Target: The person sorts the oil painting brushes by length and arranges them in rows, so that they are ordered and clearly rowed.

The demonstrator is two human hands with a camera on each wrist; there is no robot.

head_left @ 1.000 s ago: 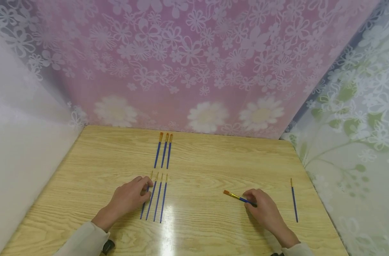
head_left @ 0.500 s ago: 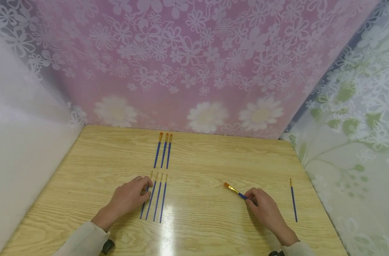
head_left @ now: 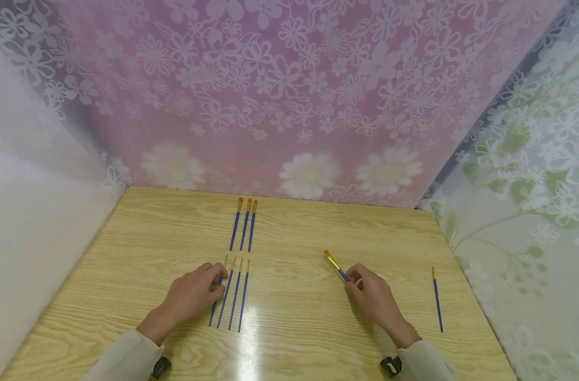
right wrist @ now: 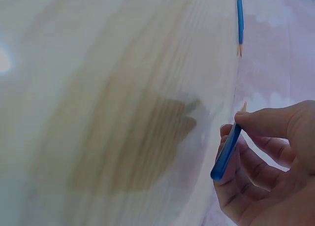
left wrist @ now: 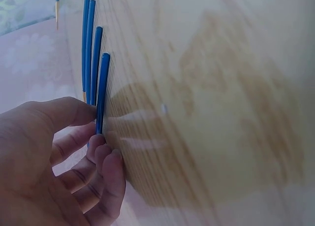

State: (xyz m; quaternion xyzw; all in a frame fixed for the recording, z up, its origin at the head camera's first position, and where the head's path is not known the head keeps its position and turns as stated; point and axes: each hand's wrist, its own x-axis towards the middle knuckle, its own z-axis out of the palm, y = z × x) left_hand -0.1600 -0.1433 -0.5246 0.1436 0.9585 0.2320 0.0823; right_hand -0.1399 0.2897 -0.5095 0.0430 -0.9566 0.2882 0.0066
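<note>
My right hand (head_left: 372, 296) pinches a flat paintbrush (head_left: 337, 267) by its blue handle; the orange bristles point away and to the left. In the right wrist view, thumb and fingers hold the blue handle (right wrist: 226, 154) above the table. At the left, my left hand (head_left: 194, 291) has its thumb and fingertips round the leftmost of several thin paintbrushes (head_left: 234, 296) lying side by side. That leftmost paintbrush (left wrist: 103, 93) shows its handle end in the left wrist view, and the fingers partly hide it.
Behind the thin row lie three wider paintbrushes (head_left: 244, 227) with orange bristles. A single thin paintbrush (head_left: 437, 301) lies near the right edge of the wooden table (head_left: 299, 328). A pink flowered curtain (head_left: 280, 106) hangs along the back edge.
My right hand has moved left and away from me with the flat paintbrush, whose bristle end has turned to point farther away. The left hand has stayed in place.
</note>
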